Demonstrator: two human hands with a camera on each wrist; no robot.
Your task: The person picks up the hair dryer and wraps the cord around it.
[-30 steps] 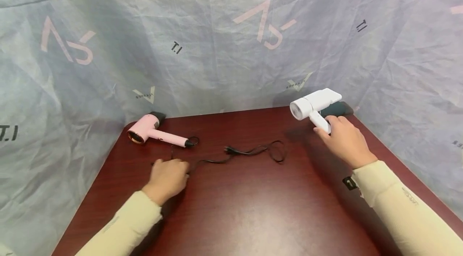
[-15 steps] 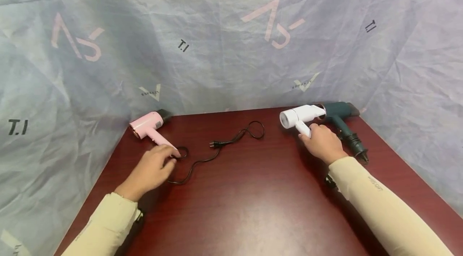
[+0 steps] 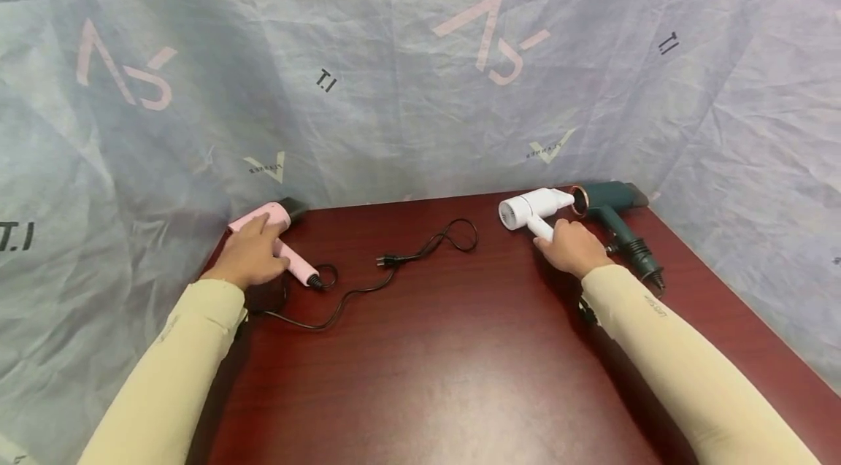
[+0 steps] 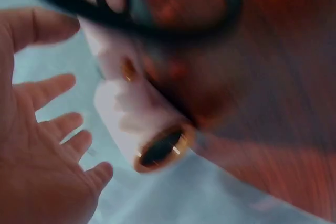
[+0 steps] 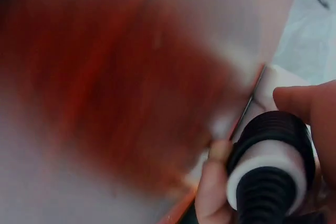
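My left hand (image 3: 248, 255) reaches over the pink hair dryer (image 3: 297, 263), which lies at the table's far left. In the left wrist view its fingers (image 4: 52, 90) are spread beside the dryer's body (image 4: 123, 106). The right hand (image 3: 574, 250) grips the handle of a white hair dryer (image 3: 517, 214) at the far right. The right wrist view shows the handle's end (image 5: 270, 182), with a black ribbed cord guard, between thumb and fingers. The white nozzle sits right by the rear opening of a dark green hair dryer (image 3: 611, 198); whether they touch I cannot tell.
A black cord (image 3: 355, 292) with a plug (image 3: 389, 260) runs across the left and middle of the dark red table (image 3: 434, 363). Another cord is bundled around the green dryer's handle (image 3: 637, 250). Grey printed cloth (image 3: 394, 122) hangs behind and at the sides.
The white hair dryer, in my right hand, has come down and left, uncovering the green one. My left hand has moved from the cord to over the pink dryer, whose handle has turned slightly.
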